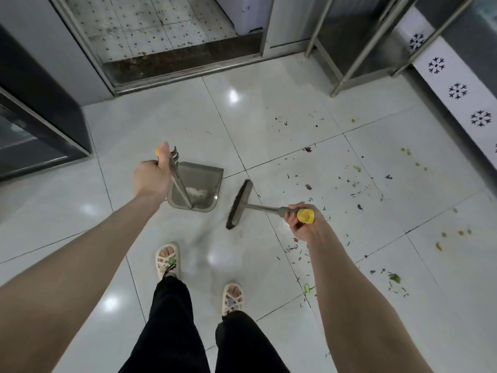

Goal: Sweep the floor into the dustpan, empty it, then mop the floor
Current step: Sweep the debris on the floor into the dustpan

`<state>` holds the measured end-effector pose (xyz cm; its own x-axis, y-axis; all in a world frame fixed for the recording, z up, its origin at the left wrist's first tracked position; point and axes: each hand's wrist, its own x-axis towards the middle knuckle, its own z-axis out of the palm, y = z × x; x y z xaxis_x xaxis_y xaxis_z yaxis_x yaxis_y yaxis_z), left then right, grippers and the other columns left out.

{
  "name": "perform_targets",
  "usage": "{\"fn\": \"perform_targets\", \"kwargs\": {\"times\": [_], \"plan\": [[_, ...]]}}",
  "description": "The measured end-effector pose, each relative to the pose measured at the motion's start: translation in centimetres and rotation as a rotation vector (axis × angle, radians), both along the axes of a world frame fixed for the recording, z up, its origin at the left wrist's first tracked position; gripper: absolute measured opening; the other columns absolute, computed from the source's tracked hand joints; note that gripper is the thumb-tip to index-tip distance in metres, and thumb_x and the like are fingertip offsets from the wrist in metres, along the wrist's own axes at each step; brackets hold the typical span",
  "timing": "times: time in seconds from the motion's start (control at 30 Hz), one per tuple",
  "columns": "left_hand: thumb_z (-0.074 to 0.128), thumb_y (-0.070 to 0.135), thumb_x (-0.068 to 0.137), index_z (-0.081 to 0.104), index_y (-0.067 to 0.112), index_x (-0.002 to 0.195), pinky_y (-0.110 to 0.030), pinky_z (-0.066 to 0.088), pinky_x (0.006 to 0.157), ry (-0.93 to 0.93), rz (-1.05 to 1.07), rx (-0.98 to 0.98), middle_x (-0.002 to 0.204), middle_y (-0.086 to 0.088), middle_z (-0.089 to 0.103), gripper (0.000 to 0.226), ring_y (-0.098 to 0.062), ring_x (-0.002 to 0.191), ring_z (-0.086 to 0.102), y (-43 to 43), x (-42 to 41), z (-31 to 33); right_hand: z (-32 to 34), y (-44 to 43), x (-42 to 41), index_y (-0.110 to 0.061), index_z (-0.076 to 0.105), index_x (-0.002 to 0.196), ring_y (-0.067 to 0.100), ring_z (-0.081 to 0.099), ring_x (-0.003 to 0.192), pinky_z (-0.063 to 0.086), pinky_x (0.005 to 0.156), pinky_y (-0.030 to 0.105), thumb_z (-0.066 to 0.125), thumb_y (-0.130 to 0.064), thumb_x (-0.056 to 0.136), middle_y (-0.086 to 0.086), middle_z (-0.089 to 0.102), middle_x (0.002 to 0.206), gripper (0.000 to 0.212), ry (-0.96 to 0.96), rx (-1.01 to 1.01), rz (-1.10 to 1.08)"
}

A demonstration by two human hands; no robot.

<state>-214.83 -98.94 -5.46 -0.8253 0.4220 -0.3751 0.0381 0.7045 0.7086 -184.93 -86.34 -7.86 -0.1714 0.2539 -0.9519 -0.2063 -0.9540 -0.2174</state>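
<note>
Grips the long handle of the grey dustpan [200, 185] in the left hand [149, 179], with fingers clenched round the shaft just below its yellow tip. Holds the pan low on the white tiled floor [161, 117], mouth turned towards the doorway. Clasps the yellow-capped end of the broom [240, 204] in the right hand [302, 224], with fingers curled tight round it. Rests the bristle head on the tiles just right of the pan, apart from it. Stands in pale sandals [166, 261] beside leaf scraps [357, 184] strewn across the tiles to the right.
</note>
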Motion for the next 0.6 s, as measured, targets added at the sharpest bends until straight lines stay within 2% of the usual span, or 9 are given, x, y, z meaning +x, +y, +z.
{"fn": "perform_targets", "kwargs": {"times": [0.07,0.13,0.23,0.43,0.6], "plan": [[0.026,0.075,0.085,0.052,0.003,0.066,-0.048,0.054,0.073,-0.009,-0.011,-0.011,0.065,-0.015,0.052,0.079,-0.031,0.065,0.053,0.2,2.3,0.0,0.6,0.4,2.8,-0.004,0.050,0.070,0.008,0.046,0.026,0.038,0.029,0.012,0.051,-0.005,0.091,0.010,0.050,0.063,0.020,-0.032,-0.013,-0.001],[0.027,0.073,0.088,0.051,0.005,0.066,-0.039,0.050,0.063,-0.032,-0.021,-0.006,0.064,-0.014,0.051,0.075,-0.029,0.060,0.051,0.6,4.7,0.1,0.9,0.5,5.7,-0.004,0.051,0.070,0.009,0.045,0.026,0.037,0.029,0.012,0.051,-0.005,0.090,0.009,0.051,0.056,0.019,-0.069,-0.015,-0.021],[0.028,0.069,0.092,0.049,0.006,0.066,-0.032,0.041,0.054,-0.041,-0.046,-0.006,0.060,-0.011,0.048,0.071,-0.028,0.053,0.048,1.2,7.8,0.1,1.3,0.4,9.1,-0.003,0.051,0.070,0.009,0.044,0.027,0.037,0.030,0.011,0.053,-0.003,0.087,0.009,0.050,0.063,0.017,-0.129,0.001,-0.062],[0.027,0.071,0.087,0.046,0.009,0.059,-0.044,0.053,0.067,-0.049,-0.094,0.004,0.054,-0.009,0.045,0.071,-0.028,0.048,0.046,0.9,11.0,0.3,2.1,-1.0,12.6,-0.009,0.046,0.075,0.011,0.051,0.032,0.041,0.031,0.013,0.054,-0.001,0.083,0.008,0.049,0.072,0.015,-0.123,0.068,-0.099],[0.028,0.073,0.085,0.051,0.007,0.069,-0.046,0.055,0.072,-0.039,-0.120,0.009,0.063,-0.012,0.050,0.072,-0.028,0.055,0.049,-0.3,12.0,1.1,3.0,-2.7,14.4,-0.010,0.044,0.074,0.008,0.048,0.030,0.040,0.030,0.012,0.051,-0.003,0.088,0.007,0.046,0.071,0.017,-0.028,0.089,-0.073]]}}
